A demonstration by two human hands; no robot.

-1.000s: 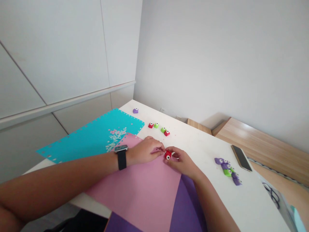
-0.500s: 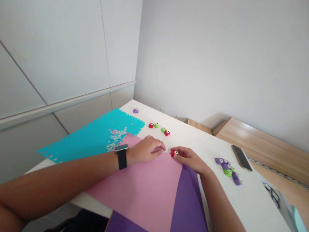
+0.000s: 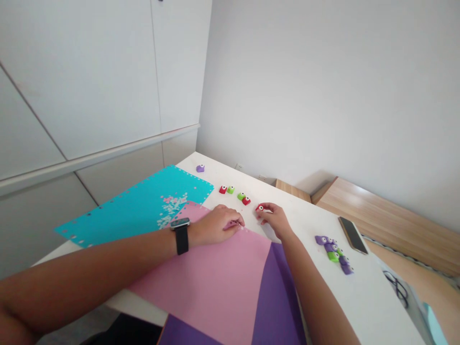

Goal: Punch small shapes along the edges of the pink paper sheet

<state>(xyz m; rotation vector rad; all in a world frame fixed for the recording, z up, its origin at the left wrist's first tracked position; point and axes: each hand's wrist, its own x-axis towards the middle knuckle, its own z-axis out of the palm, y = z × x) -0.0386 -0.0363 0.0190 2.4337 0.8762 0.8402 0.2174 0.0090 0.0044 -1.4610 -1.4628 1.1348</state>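
My right hand [image 3: 272, 219] pinches a small red craft punch [image 3: 259, 208] at the far side of the pink paper sheet [image 3: 201, 282], just above the white table. My left hand [image 3: 219, 225] lies on that sheet, its fingers curled at the sheet's edge. Between the hands lies a narrow gap of sheet and table. Pale paper specks are scattered on the teal paper sheet [image 3: 143, 213], which is under the pink one and has small holes along its edges. A black-strapped watch [image 3: 181, 238] circles my left wrist.
Beyond my hands stands a row of red and green punches [image 3: 234, 193], with a lone purple punch [image 3: 200, 168] further left. To the right are a cluster of purple and green punches [image 3: 332, 251] and a phone [image 3: 352, 235]. A purple paper sheet [image 3: 276, 297] lies under the pink one.
My right hand has moved away from my left and further up the table, carrying the red punch off the pink sheet's edge. My left hand stays nearly still.
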